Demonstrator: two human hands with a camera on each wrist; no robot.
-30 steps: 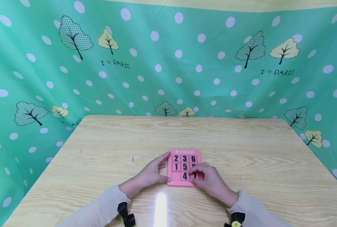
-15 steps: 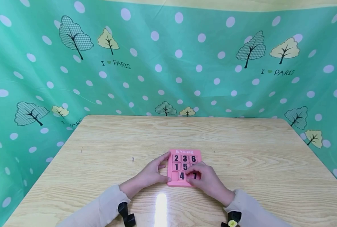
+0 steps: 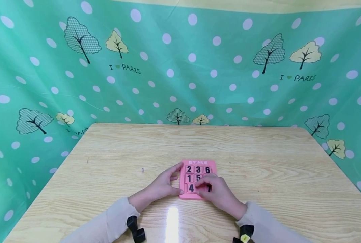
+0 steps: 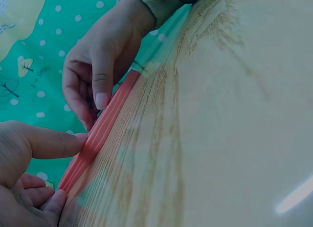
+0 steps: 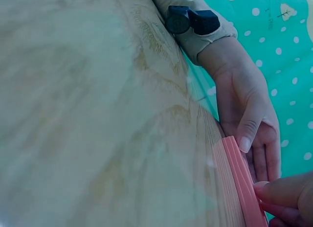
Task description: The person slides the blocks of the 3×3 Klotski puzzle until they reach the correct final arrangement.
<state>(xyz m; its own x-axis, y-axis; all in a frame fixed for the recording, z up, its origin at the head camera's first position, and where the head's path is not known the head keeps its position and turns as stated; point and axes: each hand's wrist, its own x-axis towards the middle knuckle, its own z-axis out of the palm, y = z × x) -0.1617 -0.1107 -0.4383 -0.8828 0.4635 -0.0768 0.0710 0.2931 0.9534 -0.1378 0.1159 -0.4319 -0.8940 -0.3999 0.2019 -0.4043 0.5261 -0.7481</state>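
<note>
A pink sliding number puzzle [image 3: 195,163] lies flat on the table, its tiles printed with black digits. My left hand [image 3: 162,184] grips its left side, index finger at the top corner and thumb near the bottom one. The 4 tile [image 3: 191,188] sits in the bottom row towards the left, and the curled thumb and index fingertips of my right hand [image 3: 218,190] are at its right edge. Digits 2, 3 and 6 make the top row. Below them 1 and 5 show, while that row's right tile is hidden by the hand and the 7 is partly covered. Both wrist views show the puzzle edge-on.
A light wood-grain table [image 3: 132,145] surrounds the puzzle, with a bright light reflection in front. Behind and beside it hangs a green dotted curtain [image 3: 186,77] printed with trees. Dark wrist cameras sit at both sleeves.
The 4 tile has slid left along the bottom row from the middle, with my right hand moving left alongside. My left hand has stayed in place on the puzzle.
</note>
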